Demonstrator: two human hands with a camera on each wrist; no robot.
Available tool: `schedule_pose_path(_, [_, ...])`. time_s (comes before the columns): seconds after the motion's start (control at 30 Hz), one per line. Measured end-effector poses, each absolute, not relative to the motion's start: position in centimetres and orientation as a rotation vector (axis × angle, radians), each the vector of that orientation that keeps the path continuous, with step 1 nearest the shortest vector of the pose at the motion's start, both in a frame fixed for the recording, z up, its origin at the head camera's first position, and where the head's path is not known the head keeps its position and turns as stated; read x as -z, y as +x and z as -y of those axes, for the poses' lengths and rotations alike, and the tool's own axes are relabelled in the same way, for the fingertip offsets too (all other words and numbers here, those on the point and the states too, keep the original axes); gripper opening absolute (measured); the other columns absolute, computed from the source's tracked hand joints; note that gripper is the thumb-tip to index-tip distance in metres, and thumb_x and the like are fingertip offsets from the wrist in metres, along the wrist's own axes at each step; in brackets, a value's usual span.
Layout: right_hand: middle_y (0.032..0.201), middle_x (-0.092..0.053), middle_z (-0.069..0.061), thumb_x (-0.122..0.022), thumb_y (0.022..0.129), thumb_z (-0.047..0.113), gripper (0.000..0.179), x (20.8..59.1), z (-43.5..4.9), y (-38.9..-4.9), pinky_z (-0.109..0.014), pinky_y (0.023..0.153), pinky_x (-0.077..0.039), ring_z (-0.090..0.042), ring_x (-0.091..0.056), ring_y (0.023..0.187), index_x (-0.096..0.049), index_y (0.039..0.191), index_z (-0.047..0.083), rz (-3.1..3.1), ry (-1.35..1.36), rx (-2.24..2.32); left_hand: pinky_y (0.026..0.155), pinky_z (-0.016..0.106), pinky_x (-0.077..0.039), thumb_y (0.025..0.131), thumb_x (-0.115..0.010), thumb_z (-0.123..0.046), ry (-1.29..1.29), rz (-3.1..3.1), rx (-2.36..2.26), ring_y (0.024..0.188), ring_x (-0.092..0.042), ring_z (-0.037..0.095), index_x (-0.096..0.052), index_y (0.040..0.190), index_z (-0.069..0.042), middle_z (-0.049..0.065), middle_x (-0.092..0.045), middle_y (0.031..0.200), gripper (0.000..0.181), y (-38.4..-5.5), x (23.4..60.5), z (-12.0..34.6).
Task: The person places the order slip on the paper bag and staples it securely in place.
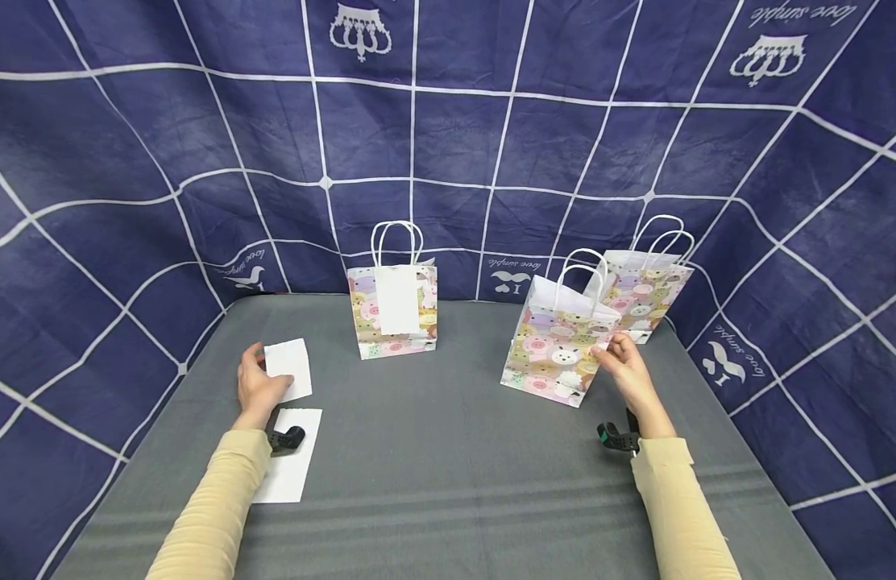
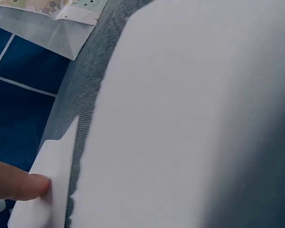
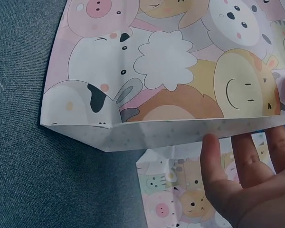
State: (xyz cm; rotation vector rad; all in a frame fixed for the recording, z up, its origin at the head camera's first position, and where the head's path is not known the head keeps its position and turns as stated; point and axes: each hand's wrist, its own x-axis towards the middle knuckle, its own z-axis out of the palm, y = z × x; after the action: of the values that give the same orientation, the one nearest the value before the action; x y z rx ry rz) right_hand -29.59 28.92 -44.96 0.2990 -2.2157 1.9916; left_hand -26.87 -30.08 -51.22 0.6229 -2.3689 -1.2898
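Note:
On the left, my left hand (image 1: 261, 387) holds a white paper card (image 1: 294, 372), thumb over its face and fingers at its left edge. In the left wrist view a fingertip (image 2: 35, 186) presses on that card. A second white card (image 1: 296, 467) lies nearer, partly beneath the wrist. On the right, my right hand (image 1: 628, 370) grips the side edge of a paper gift bag (image 1: 545, 346) printed with cartoon animals, which leans to one side. In the right wrist view several fingers (image 3: 249, 159) show past the bag's edge.
A matching bag (image 1: 636, 298) stands behind the held one, at the back right. Another bag (image 1: 364, 310) stands at the back, with a white card (image 1: 397, 300) on its front. Navy gridded cloth (image 1: 462, 145) surrounds the grey tabletop (image 1: 448, 451).

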Motion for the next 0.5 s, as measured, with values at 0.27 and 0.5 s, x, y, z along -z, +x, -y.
schedule_pose_path(0.27, [0.079,-0.052,0.012,-0.053,0.096,0.009,0.011,44.5,-28.5,-29.3,-0.017,0.072,-0.046,0.001,-0.052,0.078,-0.042,0.096,0.011,2.224,0.15,-1.956,0.083,0.033,-0.043,0.079,-0.059,0.002,0.643,2.255,1.597,0.101,-0.053,0.027,-0.016,0.147,-0.009,0.026,-0.046,0.132,0.081,-26.9,50.1,29.8])
schedule_pose_path(0.5, [0.08,-0.052,0.01,-0.055,0.096,0.015,0.018,44.7,-28.0,-29.4,-0.017,0.071,-0.046,0.0,-0.052,0.079,-0.041,0.097,0.005,2.211,0.196,-1.957,0.06,0.014,-0.045,0.086,-0.056,0.001,0.55,2.181,1.717,0.072,-0.055,-0.001,-0.023,0.145,-0.007,0.024,-0.056,0.114,0.068,-26.7,48.8,28.6])
